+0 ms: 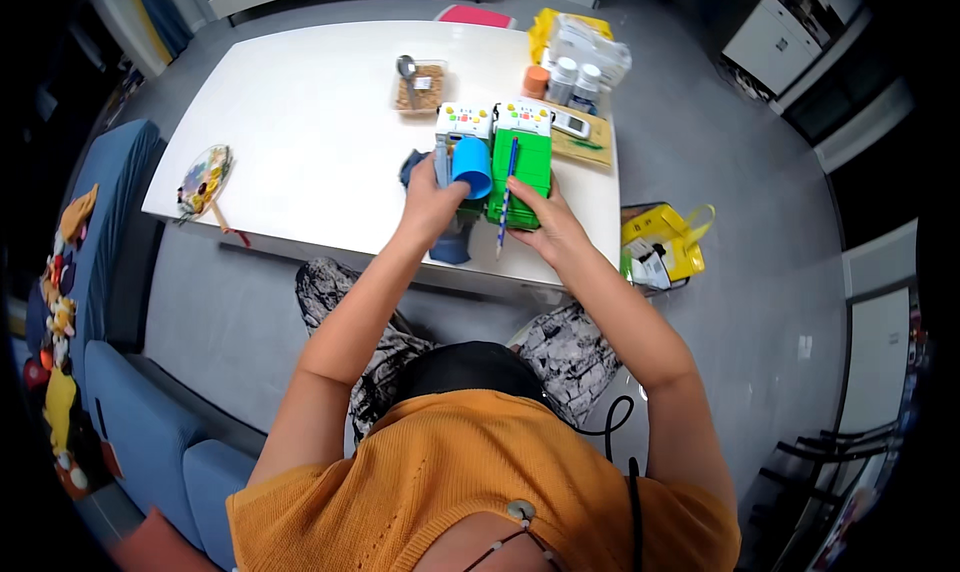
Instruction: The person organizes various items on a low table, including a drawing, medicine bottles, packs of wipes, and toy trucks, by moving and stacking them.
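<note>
Two toy trucks with white cabs and coloured dots stand side by side near the table's front edge. The left toy truck [465,119] carries a blue open-ended cylinder [472,168]. My left hand [432,207] is closed on this truck's left side, its thumb against the cylinder. The right toy truck [523,167] has a green body, and my right hand [548,222] grips its near right side, thumb on top. A patterned blue pencil [508,197] lies lengthwise over the green body, beside my right thumb. Some fingers of both hands are hidden by the trucks.
The white table [300,122] also holds a clear tub [425,90] of brown food with a spoon, several bottles [563,77], a white handset [570,123] and a round colourful fan [205,179]. Dark blue cloth [452,247] lies by the trucks. A yellow bag [680,242] stands right of the table.
</note>
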Tool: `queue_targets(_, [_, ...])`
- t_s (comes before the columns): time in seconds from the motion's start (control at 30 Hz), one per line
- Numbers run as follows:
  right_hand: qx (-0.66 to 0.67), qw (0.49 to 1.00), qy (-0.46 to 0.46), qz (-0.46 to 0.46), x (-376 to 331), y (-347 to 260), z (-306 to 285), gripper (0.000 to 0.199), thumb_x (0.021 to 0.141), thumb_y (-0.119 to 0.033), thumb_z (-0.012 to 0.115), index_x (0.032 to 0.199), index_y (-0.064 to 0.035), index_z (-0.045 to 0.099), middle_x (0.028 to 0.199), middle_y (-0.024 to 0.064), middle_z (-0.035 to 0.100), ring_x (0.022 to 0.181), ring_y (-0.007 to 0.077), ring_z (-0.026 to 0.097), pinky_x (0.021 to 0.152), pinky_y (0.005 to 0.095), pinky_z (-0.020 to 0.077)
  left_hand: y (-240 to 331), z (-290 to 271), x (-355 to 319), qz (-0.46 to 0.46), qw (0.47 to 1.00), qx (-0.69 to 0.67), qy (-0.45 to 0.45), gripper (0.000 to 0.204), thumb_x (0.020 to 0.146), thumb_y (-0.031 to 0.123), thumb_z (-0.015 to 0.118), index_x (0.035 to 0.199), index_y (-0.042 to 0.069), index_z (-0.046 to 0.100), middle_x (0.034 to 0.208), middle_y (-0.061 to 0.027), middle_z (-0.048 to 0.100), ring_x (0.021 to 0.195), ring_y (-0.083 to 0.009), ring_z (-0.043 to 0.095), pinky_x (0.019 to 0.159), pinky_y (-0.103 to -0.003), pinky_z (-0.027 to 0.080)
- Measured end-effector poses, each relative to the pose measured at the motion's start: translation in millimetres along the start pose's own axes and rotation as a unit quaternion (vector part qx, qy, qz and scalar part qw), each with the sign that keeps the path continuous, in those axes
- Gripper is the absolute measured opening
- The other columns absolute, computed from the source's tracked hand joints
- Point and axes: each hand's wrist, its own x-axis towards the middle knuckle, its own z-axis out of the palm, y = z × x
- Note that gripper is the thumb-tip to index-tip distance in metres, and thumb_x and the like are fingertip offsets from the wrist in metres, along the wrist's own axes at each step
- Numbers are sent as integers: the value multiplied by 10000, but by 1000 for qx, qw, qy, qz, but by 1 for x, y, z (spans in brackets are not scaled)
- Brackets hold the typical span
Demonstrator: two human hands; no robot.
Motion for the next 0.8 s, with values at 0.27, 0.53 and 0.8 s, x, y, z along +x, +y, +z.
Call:
queue_targets(0.27, [4, 997, 77, 24, -41, 1, -91, 790, 752, -257, 724, 1359, -279, 220, 1244, 45, 434, 1089, 233, 475, 891, 532, 367, -57, 84, -17, -13, 996, 29, -83, 422, 641, 42, 569, 1056, -37, 543, 945, -166, 608, 864, -241, 599, 800, -328, 465])
queue_targets(0.53, [5, 996, 80, 39, -24, 12, -119, 835, 734, -272, 740, 1376, -298, 207, 1273, 38, 413, 1126, 240, 448, 904, 533, 369, -121, 94, 1, -19, 985, 135, -103, 604, 642, 124, 618, 1205, -33, 468, 1086, -216, 521, 1012, -306, 514, 891, -363, 414])
queue_targets(0.8, [-63, 991, 77, 92, -4, 0, -133, 904, 721, -381, 739, 1402, -311, 149, 1397, 58, 284, 1262, 287, 304, 941, 558, 327, -116, 106, 11, -86, 990, 84, -71, 716, 648, 226, 647, 1270, -38, 409, 1211, -260, 432, 1097, -372, 463, 935, -386, 391])
